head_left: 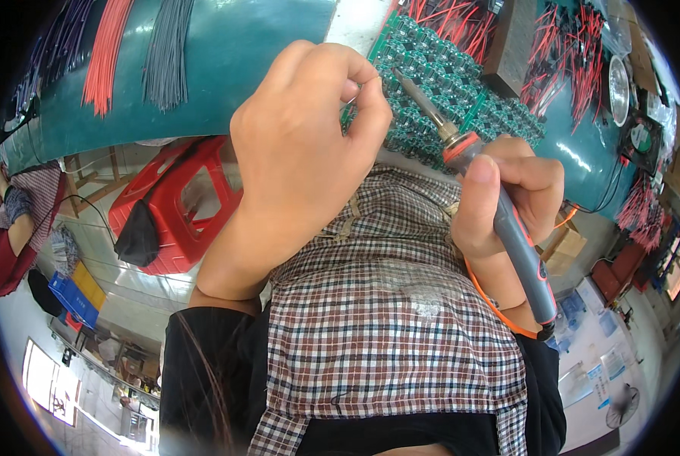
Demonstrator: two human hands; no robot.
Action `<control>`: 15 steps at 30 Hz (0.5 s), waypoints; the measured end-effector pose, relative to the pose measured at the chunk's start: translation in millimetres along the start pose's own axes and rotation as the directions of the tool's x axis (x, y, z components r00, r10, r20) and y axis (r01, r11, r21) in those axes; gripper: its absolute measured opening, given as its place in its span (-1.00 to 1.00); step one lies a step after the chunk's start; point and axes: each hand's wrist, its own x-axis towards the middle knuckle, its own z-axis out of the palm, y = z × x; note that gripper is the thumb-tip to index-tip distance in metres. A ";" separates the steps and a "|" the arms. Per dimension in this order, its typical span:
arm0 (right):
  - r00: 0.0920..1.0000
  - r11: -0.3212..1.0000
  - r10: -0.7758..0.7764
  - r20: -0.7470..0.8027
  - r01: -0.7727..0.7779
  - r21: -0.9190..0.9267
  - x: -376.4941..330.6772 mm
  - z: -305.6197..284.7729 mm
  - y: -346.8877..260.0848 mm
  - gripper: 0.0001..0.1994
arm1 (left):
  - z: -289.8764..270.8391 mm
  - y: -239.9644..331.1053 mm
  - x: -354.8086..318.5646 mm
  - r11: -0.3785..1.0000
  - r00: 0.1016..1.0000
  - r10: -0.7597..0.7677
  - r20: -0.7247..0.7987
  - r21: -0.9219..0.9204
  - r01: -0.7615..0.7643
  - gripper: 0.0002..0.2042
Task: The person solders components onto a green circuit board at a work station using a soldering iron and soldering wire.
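The right hand is wrapped in a firm fist round the grey and orange handle of a soldering iron, whose slim metal tip slants up and left onto a green panel of small circuit boards lying on the teal table. The left hand hovers over the near left part of that panel, fingers curled and thumb pinched narrowly against the forefinger; whatever thin thing it may pinch is hidden, and I cannot tell whether it holds solder or wire. Judging by the pose, the step in hand is soldering a joint on the panel, with the tip apparently resting on or just above a board.

The next move calls for a steady tip and a fine feed from the left hand close beside it, with fingertips kept off the hot metal.

Bundles of red wires and grey wires lie on the far left of the table; a red plastic stool stands below, left of the checked apron.
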 end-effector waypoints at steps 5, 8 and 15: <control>1.000 1.000 0.009 -0.023 -0.009 -0.014 -0.9 2.4 2.4 -0.72 | 2.1 -1.2 -0.1 1.000 1.000 -0.011 0.011 0.025 0.010 -0.88; 1.000 1.000 0.007 -0.027 -0.007 -0.006 -0.6 3.5 3.6 -0.73 | 2.6 -1.4 0.0 0.999 0.999 -0.024 0.021 0.026 0.024 -0.88; 0.999 0.999 0.007 -0.051 -0.005 0.045 -0.9 5.1 5.2 -0.73 | 2.8 -2.3 0.4 1.000 1.000 0.006 0.010 -0.013 -0.005 -0.91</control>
